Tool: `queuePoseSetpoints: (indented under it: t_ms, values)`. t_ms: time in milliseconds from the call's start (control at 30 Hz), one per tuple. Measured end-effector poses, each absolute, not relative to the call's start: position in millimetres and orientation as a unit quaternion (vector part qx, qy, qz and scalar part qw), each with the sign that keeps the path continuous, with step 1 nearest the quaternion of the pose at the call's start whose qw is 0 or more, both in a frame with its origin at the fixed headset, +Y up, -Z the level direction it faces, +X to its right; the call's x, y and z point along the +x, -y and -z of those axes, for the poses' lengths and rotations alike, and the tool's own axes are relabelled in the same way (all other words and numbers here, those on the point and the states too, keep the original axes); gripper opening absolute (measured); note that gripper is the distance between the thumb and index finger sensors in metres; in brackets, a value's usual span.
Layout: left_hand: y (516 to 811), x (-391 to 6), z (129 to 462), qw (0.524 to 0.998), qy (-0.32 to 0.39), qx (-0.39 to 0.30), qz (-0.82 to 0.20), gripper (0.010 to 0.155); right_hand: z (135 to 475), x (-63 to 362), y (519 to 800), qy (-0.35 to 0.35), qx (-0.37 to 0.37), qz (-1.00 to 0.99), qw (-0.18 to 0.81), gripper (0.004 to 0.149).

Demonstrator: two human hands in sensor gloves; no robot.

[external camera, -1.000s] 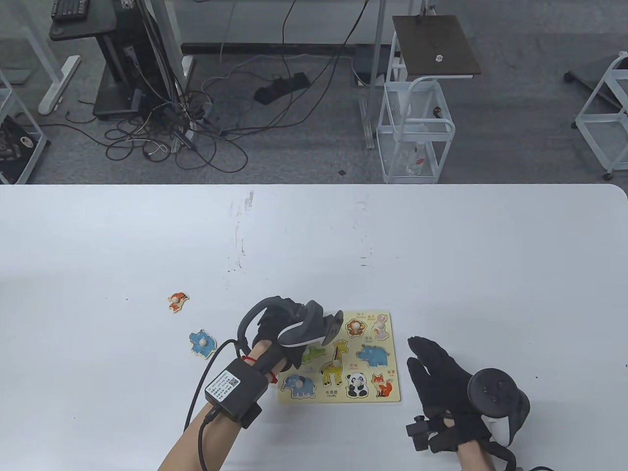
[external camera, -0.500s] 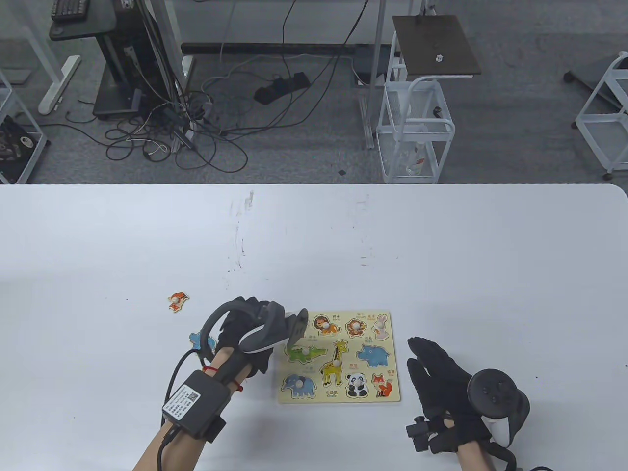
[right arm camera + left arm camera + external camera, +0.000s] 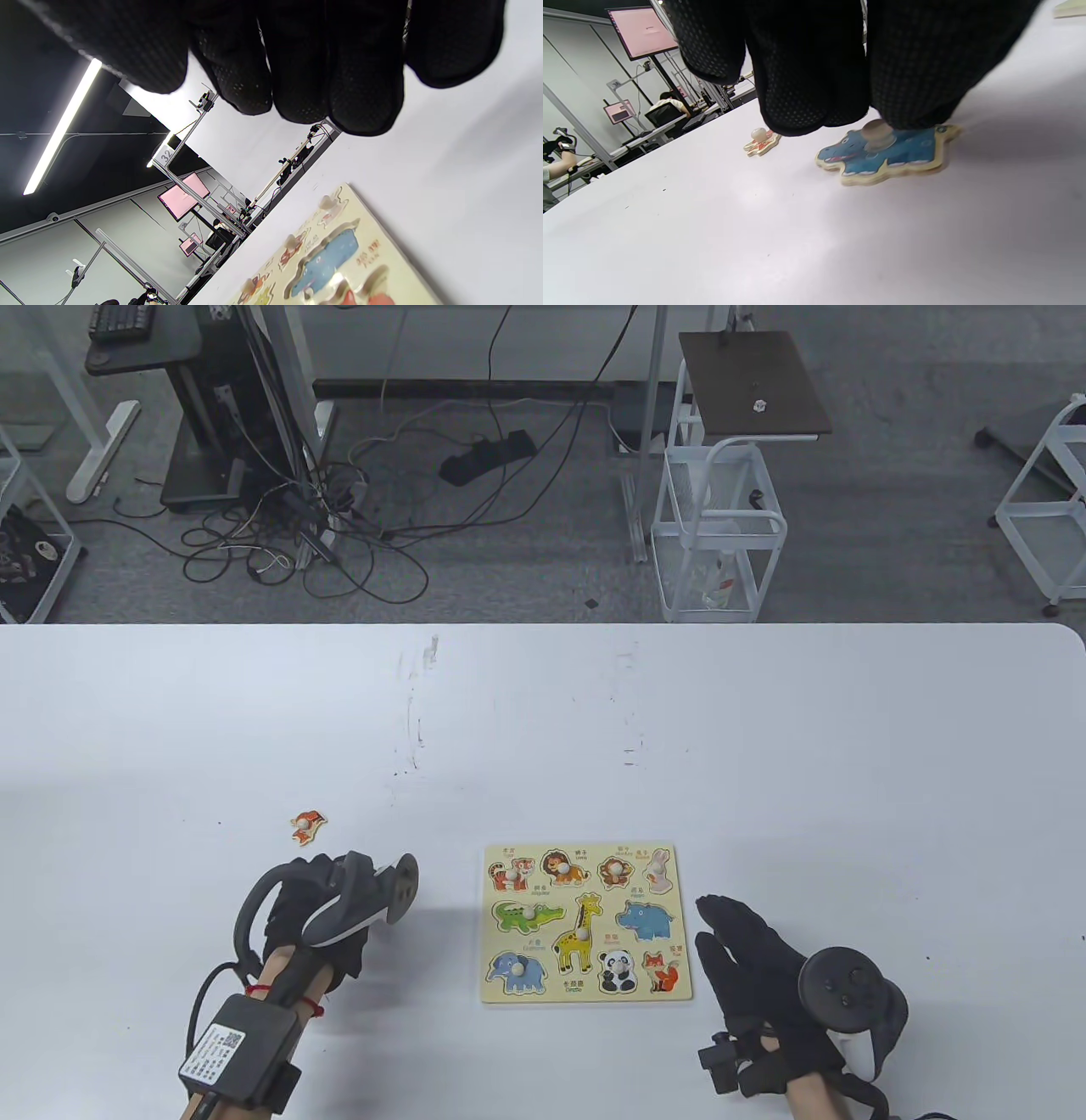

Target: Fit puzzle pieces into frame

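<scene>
The wooden puzzle frame (image 3: 585,994) lies flat at the table's front centre, with knobbed animal pieces in most slots. Its hippo and fox spots show no knob. It also shows in the right wrist view (image 3: 382,271). My left hand (image 3: 318,899) is left of the frame and hides the blue hippo piece in the table view. In the left wrist view that piece (image 3: 908,148) lies flat on the table. My fingertips (image 3: 797,110) hang just over its knob, not closed around it. An orange fox piece (image 3: 307,824) lies further back. My right hand (image 3: 738,942) rests flat and empty beside the frame's right edge.
The white table (image 3: 764,729) stretches bare behind the frame. Its far edge runs across the middle of the table view. A white wire cart (image 3: 717,534) and floor cables (image 3: 339,526) lie beyond that edge.
My left hand has moved left off the frame's left side, uncovering the tiger, lion and crocodile pieces, and now covers the blue hippo piece. My right hand has barely shifted.
</scene>
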State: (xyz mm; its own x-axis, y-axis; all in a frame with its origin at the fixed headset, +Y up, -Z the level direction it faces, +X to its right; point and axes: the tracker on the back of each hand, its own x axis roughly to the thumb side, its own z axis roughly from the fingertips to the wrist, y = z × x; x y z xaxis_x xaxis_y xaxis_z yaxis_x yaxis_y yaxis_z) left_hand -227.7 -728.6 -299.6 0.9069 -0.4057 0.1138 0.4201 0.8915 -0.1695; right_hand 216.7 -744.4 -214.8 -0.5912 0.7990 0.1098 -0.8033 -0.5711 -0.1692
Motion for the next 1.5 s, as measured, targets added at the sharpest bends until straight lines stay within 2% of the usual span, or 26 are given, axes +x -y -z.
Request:
queuePoseSetpoints:
  t_ms: [133, 200, 467, 633, 800, 1000, 1133, 1233, 1400, 1500]
  values:
    - [738, -234, 302, 0.974, 0.03, -0.1, 0.202, 0.048, 214, 215, 745, 0.097, 0.013, -0.89, 0.446, 0.058]
    - [741, -235, 303, 0.976, 0.029, -0.081, 0.199, 0.046, 215, 215, 746, 0.096, 0.013, -0.89, 0.445, 0.058]
    - [743, -234, 304, 0.975, 0.039, -0.079, 0.203, 0.045, 215, 213, 745, 0.095, 0.011, -0.886, 0.453, 0.058]
    - [719, -228, 289, 0.985, 0.047, -0.034, 0.161, 0.047, 217, 209, 745, 0.094, 0.02, -0.886, 0.453, 0.058]
    - [689, -198, 261, 0.993, 0.082, 0.042, 0.074, 0.048, 215, 198, 743, 0.088, 0.041, -0.891, 0.444, 0.058]
    - [672, -123, 229, 0.983, 0.152, 0.099, -0.042, 0.048, 209, 173, 738, 0.064, 0.093, -0.872, 0.477, 0.058]
    - [672, -87, 218, 0.971, 0.176, 0.11, -0.116, 0.048, 211, 162, 740, 0.032, 0.119, -0.847, 0.517, 0.06]
    - [676, -67, 209, 0.965, 0.194, 0.113, -0.133, 0.048, 211, 158, 743, 0.014, 0.122, -0.841, 0.527, 0.064]
    - [681, -57, 199, 0.96, 0.204, 0.124, -0.142, 0.048, 211, 153, 743, -0.009, 0.132, -0.825, 0.549, 0.059]
    - [685, -58, 195, 0.955, 0.213, 0.135, -0.158, 0.048, 210, 151, 743, 0.011, 0.136, -0.832, 0.537, 0.054]
